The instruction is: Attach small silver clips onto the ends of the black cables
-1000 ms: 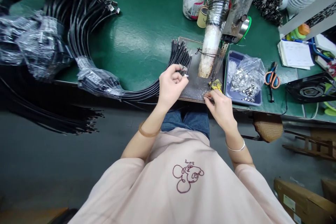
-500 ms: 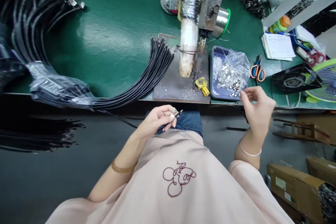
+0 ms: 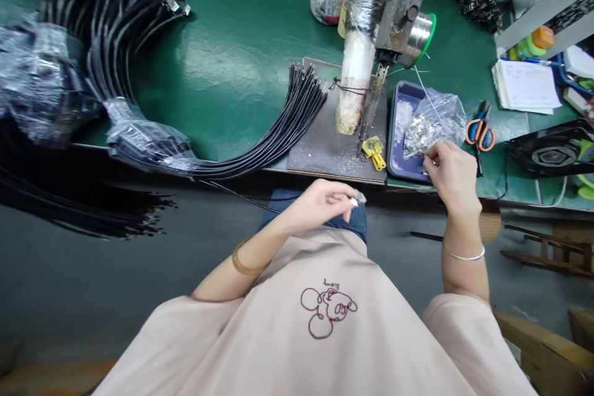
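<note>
My left hand [image 3: 325,203] is closed in a pinch just below the bench edge, over my lap, holding the end of a thin black cable [image 3: 241,195] with a small metal tip. A bundle of black cables [image 3: 278,130] fans out on the green bench to its upper left. My right hand [image 3: 452,176] reaches into the blue tray [image 3: 400,164], fingers pinched among small metal clips beside a clear plastic bag [image 3: 434,120] of clips; what the fingers grip is too small to make out. A grey work plate [image 3: 325,151] lies between the two hands.
A soldering fixture with a wrapped hose [image 3: 359,68] and a solder spool [image 3: 420,31] stands over the plate. A yellow tool [image 3: 374,151] lies on it. Scissors [image 3: 480,131], papers [image 3: 526,85] and a black fan [image 3: 547,151] sit to the right. Bagged cables [image 3: 143,139] crowd the left.
My left hand pulled one cable from the bundle down off the bench toward my lap. My right hand left the plate, swung right, and now dips into the blue tray.
</note>
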`<control>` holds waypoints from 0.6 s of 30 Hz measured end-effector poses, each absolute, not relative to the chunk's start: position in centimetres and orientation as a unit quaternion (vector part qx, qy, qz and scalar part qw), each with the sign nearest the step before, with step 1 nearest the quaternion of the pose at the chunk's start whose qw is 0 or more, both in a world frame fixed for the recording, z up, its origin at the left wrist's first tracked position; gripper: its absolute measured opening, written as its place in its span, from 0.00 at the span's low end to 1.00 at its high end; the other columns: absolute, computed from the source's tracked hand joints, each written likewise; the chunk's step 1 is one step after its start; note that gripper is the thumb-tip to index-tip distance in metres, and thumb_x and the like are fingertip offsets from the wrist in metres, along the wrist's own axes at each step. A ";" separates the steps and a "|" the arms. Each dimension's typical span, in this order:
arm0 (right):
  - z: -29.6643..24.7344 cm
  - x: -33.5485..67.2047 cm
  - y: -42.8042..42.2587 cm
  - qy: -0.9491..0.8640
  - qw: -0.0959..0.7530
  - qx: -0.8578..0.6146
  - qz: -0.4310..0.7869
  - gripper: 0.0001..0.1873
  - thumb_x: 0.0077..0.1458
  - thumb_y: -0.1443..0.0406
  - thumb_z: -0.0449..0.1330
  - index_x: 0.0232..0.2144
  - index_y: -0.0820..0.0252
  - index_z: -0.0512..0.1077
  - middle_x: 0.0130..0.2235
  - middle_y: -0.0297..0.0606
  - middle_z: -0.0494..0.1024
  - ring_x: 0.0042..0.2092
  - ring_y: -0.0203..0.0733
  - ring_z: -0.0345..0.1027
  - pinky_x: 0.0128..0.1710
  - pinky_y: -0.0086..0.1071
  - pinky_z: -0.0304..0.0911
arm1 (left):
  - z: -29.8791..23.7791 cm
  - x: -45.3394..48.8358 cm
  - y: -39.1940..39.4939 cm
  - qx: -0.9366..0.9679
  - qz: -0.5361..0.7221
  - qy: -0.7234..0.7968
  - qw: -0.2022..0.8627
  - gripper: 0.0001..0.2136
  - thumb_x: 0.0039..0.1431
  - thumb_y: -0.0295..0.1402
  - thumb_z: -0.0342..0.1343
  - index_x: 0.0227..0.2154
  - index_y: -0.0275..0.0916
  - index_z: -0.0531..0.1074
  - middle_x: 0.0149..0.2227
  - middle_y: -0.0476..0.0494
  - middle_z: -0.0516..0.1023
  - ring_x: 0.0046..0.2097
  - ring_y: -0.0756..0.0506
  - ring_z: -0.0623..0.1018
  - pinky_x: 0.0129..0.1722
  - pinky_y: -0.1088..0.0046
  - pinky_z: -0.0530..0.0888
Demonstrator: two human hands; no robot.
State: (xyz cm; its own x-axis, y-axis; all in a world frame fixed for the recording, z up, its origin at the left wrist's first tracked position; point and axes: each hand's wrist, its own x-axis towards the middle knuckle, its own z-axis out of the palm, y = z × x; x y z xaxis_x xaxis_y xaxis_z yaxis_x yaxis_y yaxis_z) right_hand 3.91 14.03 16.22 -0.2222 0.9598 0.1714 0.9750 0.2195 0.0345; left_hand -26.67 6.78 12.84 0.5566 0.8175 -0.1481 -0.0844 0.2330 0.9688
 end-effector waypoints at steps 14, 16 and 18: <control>16.3 4.4 14.5 -0.785 0.055 -0.615 -0.051 0.02 0.53 0.68 0.59 0.31 0.57 0.69 0.34 0.38 0.77 0.34 0.41 0.67 0.32 0.34 0.51 | 12.9 -27.9 7.8 0.303 0.454 0.358 0.757 0.11 0.55 0.36 0.65 0.37 0.36 0.71 0.21 0.51 0.73 0.16 0.58 0.57 0.17 0.80 0.47; 16.3 4.3 14.3 -0.783 0.065 -0.617 -0.041 0.03 0.53 0.69 0.58 0.30 0.57 0.68 0.33 0.37 0.76 0.34 0.41 0.68 0.33 0.34 0.53 | 13.1 -27.5 7.9 0.325 0.456 0.353 0.750 0.11 0.56 0.36 0.64 0.37 0.36 0.71 0.21 0.51 0.74 0.17 0.58 0.57 0.17 0.80 0.48; 16.5 4.3 13.8 -0.777 0.089 -0.623 -0.027 0.03 0.54 0.68 0.58 0.30 0.56 0.67 0.33 0.36 0.75 0.33 0.40 0.67 0.34 0.34 0.56 | 13.4 -27.3 8.0 0.346 0.457 0.353 0.740 0.11 0.57 0.36 0.64 0.36 0.35 0.71 0.21 0.51 0.75 0.17 0.58 0.57 0.17 0.80 0.50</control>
State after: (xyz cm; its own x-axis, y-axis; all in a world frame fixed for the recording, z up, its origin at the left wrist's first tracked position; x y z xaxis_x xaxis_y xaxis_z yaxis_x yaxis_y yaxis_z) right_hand 4.29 13.79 16.53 -0.2075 0.9632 0.1711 0.9727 0.2218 -0.0687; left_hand -27.26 7.97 13.36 0.3339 0.9196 -0.2068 -0.4314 0.3442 0.8339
